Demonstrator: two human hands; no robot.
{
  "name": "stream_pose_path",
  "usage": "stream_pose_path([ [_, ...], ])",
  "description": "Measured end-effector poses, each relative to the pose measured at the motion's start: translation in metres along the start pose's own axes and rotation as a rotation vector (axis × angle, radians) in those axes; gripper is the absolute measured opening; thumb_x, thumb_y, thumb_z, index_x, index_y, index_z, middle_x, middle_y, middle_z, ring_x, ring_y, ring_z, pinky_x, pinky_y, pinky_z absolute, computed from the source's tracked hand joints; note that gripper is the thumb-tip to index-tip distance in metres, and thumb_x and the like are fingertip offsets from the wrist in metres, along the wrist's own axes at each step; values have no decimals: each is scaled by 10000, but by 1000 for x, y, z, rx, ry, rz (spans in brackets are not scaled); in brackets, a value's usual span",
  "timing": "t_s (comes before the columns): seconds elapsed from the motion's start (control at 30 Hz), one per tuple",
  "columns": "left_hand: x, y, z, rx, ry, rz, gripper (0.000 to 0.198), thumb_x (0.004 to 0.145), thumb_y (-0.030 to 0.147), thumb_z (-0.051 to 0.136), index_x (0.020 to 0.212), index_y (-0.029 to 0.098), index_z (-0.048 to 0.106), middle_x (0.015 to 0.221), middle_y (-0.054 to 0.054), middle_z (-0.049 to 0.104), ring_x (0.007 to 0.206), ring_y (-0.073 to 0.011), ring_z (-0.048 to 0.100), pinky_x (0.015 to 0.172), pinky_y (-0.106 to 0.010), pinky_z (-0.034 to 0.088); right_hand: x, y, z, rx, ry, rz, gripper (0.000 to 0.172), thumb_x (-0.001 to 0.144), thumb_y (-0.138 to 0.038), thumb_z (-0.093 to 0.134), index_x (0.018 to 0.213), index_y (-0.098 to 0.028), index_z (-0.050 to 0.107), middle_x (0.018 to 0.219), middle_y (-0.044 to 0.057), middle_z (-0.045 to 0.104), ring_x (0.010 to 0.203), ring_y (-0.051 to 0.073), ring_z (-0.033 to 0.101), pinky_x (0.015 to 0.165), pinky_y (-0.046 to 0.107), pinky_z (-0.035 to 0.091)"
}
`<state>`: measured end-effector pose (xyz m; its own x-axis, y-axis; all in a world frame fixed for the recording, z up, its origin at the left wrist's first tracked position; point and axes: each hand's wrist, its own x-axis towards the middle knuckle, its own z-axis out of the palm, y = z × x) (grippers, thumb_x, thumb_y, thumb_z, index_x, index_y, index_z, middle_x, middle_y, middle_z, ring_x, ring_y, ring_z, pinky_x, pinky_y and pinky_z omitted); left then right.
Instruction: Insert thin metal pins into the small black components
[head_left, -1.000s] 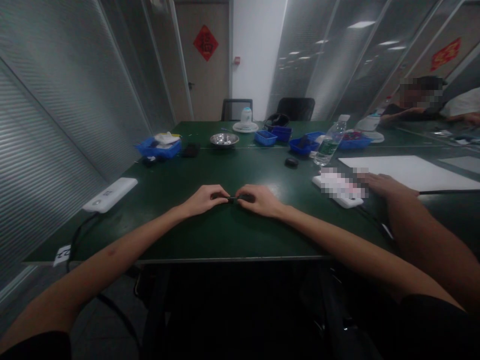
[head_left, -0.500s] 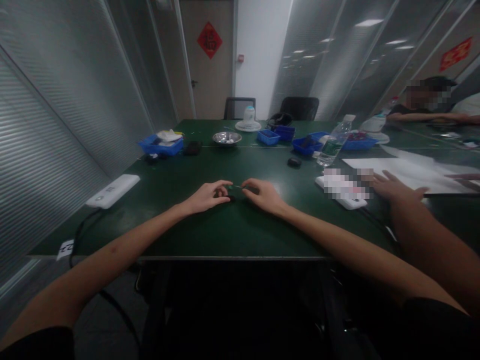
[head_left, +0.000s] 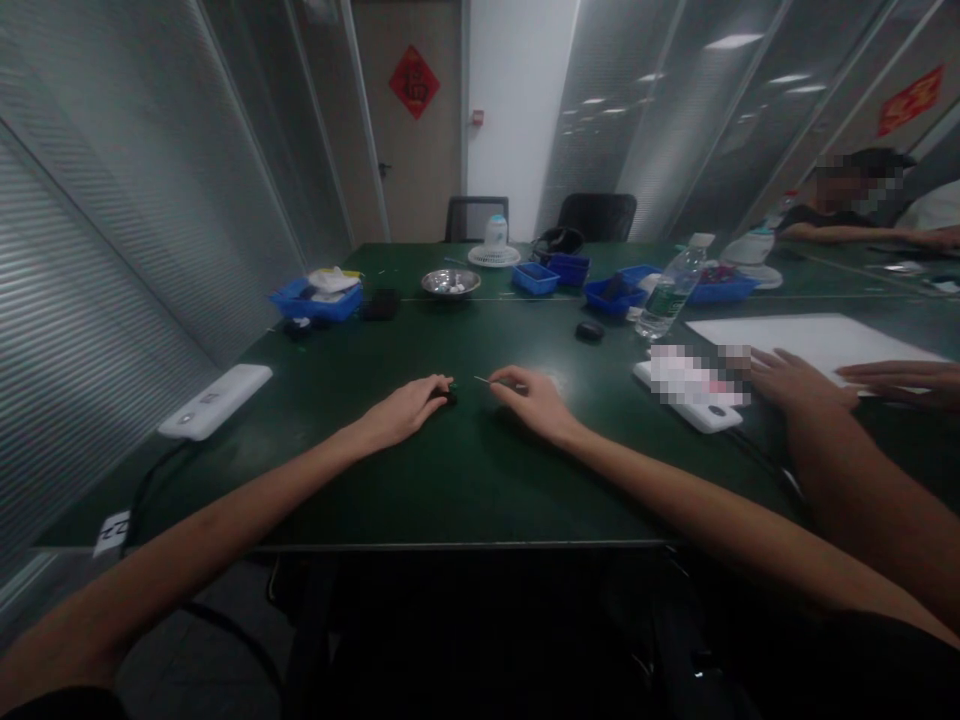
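Above the green table, my left hand (head_left: 409,412) is closed, fingers and thumb pinched on a small dark object with a green part (head_left: 452,393). Its kind is too small to make out, and my fingers cover much of it. To the right, my right hand (head_left: 534,402) pinches a thin pin-like metal rod (head_left: 481,378) between thumb and fingertips. The rod's free end points left toward the small object, with a short gap between them.
White power strips (head_left: 217,400) lie left and right. A steel bowl (head_left: 450,284), blue trays (head_left: 319,303), a black mouse-shaped object (head_left: 589,331) and a water bottle (head_left: 670,290) stand farther back. At right, another person's hands rest near white paper (head_left: 795,335).
My hands have drawn slightly apart, and my left fingers have closed further round the small object. The neighbour's lifted paper now lies flat, with a second hand on it. The view has shifted slightly.
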<state>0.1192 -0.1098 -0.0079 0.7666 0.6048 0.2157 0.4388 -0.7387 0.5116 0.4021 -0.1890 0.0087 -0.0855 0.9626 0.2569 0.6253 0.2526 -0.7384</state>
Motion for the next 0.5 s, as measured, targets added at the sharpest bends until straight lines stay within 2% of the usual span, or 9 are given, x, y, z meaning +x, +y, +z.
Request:
stream_pose_path([
  [0.13,-9,7,4,25,-16,-76,309,1095,401,409,1318,235,543,1557,-100,519,1450,-264,486,1199,-493,410,1,1,-1,49,-5,50,312,968,-492,603,1141,-275,746,1099,48,724,963,232,665,892,401,519],
  [0.27,-7,7,5,36,-49,-128,317,1094,397,411,1348,246,526,1601,-87,475,1487,-277,441,1214,-519,395,1,-2,-4,85,-18,92,323,973,-508,594,1149,-279,739,1100,47,720,964,233,664,876,405,519],
  [0.5,-11,1,4,107,-13,-88,383,1092,394,439,1421,245,565,1543,-83,541,1433,-255,504,1200,-488,423,2,-4,-5,104,-59,130,347,975,-536,587,1163,-284,733,1093,47,719,915,229,659,841,410,520],
])
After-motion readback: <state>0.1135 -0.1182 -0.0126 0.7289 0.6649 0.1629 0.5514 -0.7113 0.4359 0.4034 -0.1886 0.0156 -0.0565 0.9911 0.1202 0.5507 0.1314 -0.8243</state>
